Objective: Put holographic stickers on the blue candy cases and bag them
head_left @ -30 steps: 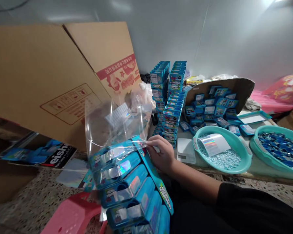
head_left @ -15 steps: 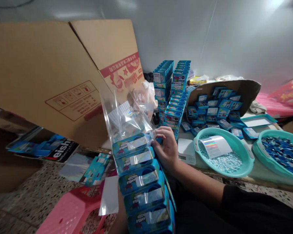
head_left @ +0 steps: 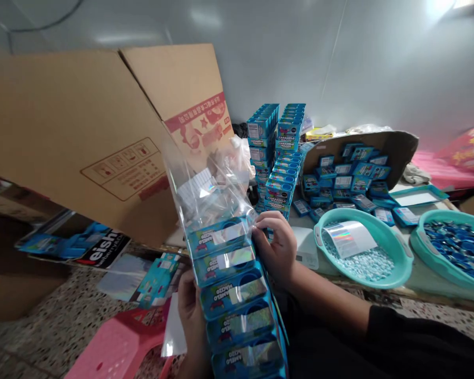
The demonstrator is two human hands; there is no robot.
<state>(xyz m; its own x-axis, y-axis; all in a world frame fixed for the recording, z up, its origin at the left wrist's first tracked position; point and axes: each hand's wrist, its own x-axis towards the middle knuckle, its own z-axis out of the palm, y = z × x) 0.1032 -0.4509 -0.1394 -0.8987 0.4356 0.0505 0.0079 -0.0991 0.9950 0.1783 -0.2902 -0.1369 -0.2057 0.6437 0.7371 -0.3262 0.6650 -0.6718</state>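
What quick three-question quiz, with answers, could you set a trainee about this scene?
1. True or false: the bare right hand pinches a clear, crinkled plastic bag near glossy blue boxes.
2. Which is nearer that hand: the oval turquoise plastic basin with pale blue pieces, or the matching basin with shiny dark blue pieces?
3. The large brown cardboard box carries print in: a) green, b) red, c) white.
Key: 1. True. 2. The basin with pale blue pieces. 3. b.
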